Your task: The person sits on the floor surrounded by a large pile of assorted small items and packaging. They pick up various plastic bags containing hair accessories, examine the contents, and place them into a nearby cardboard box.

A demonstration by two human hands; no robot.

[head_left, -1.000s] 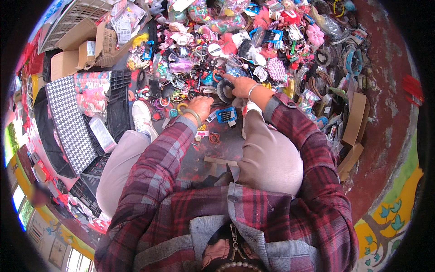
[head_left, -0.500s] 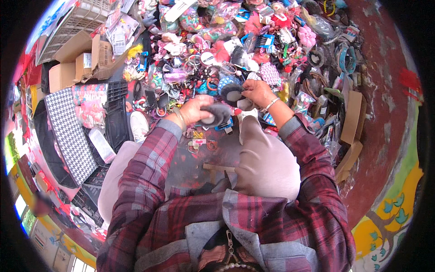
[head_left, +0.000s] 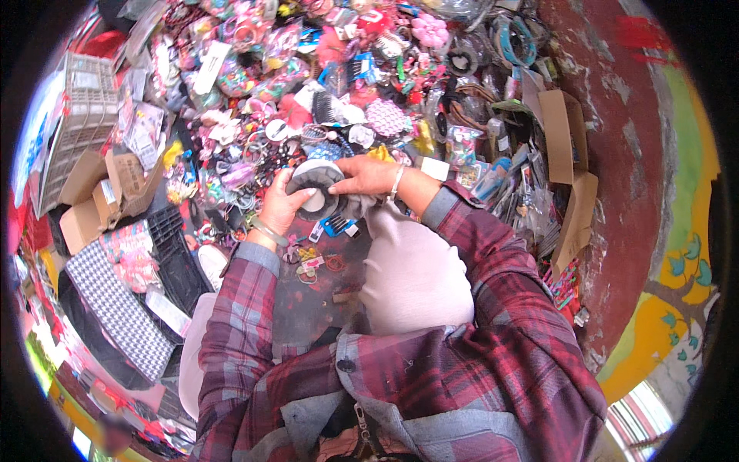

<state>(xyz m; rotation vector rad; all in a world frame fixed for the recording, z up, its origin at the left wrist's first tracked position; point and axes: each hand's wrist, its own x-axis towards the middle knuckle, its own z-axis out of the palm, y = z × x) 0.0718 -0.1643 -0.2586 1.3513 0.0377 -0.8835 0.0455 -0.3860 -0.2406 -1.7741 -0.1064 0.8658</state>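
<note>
The left hand (head_left: 279, 208), which seemed unladen a second ago and half a second ago held a fuzzy dark grey round piece apart from the right hand's similar one, now meets the right hand (head_left: 371, 176), both gripping dark grey round pieces with pale centres (head_left: 326, 206) held together. The view has also swung, moving the accessory pile (head_left: 254, 92) and the open cardboard box (head_left: 123, 189) leftward.

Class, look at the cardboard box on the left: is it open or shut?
Open: the cardboard box has its flaps spread apart, and a smaller box shows inside.
</note>
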